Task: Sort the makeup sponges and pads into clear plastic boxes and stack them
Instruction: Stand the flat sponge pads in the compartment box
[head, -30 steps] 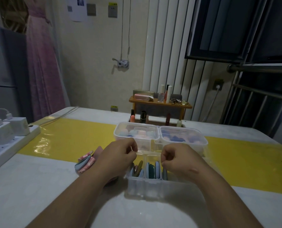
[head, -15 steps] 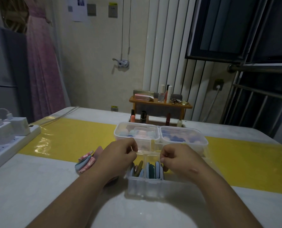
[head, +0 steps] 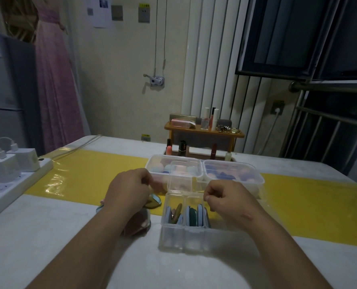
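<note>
A clear plastic box (head: 173, 236) stands near me on the table, with several flat pads (head: 192, 215) upright in its compartments. Its clear lid (head: 180, 178) stands raised behind it. My right hand (head: 229, 201) hovers over the box's right half, fingertips pinched together at the rim with nothing visible in them. My left hand (head: 129, 190) is left of the box, fingers curled over loose pads (head: 152, 203) on the table; whether it grips one is hidden. Two closed clear boxes of sponges, left (head: 163, 166) and right (head: 236, 173), sit side by side behind.
A white power strip (head: 12, 184) with chargers lies at the table's left edge. A yellow strip (head: 309, 205) crosses the table. A small wooden shelf (head: 202, 132) with cosmetics stands at the far edge, lipsticks below it.
My left hand has left the near box's rim and shifted left over the loose pads. My right hand has stayed at the box, fingers still pinched.
</note>
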A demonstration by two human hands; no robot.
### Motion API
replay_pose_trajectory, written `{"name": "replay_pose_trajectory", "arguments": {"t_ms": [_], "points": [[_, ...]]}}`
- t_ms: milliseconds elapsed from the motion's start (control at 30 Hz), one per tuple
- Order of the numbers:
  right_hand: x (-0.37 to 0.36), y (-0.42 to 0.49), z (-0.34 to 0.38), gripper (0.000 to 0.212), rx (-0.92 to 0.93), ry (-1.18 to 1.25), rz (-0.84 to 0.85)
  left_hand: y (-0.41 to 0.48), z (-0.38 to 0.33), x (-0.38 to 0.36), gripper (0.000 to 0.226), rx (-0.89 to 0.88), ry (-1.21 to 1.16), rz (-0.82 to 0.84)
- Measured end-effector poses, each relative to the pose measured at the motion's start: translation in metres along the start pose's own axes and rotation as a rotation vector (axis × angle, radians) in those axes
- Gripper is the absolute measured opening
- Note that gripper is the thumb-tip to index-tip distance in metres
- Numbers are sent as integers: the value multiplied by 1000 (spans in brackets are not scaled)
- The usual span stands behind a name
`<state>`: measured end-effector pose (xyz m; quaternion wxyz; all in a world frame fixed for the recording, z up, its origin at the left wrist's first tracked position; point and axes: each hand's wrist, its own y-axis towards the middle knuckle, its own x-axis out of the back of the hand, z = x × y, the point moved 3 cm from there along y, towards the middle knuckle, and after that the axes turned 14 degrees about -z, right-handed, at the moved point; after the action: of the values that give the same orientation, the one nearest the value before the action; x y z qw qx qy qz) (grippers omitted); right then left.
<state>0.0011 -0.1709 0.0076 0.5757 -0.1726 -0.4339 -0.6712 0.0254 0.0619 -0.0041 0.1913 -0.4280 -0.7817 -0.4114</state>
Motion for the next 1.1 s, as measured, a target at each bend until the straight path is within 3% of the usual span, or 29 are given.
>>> {"name": "replay_pose_trajectory", "arguments": {"t_ms": [167,333,667,867,1100], "points": [[-5,1,0,18,26,41,-48,0,2,-12,22,-245,374,74],[-4,2,-2,16,44,62,-83,-3,6,-21,29,-272,425,177],[-6,2,-3,13,59,69,-97,-1,0,-18,26,-329,453,14],[-6,2,-4,15,64,79,-96,2,-5,-9,25,-316,327,-177],[-5,3,-3,14,62,134,-135,0,-8,0,13,-161,-92,-283]]}}
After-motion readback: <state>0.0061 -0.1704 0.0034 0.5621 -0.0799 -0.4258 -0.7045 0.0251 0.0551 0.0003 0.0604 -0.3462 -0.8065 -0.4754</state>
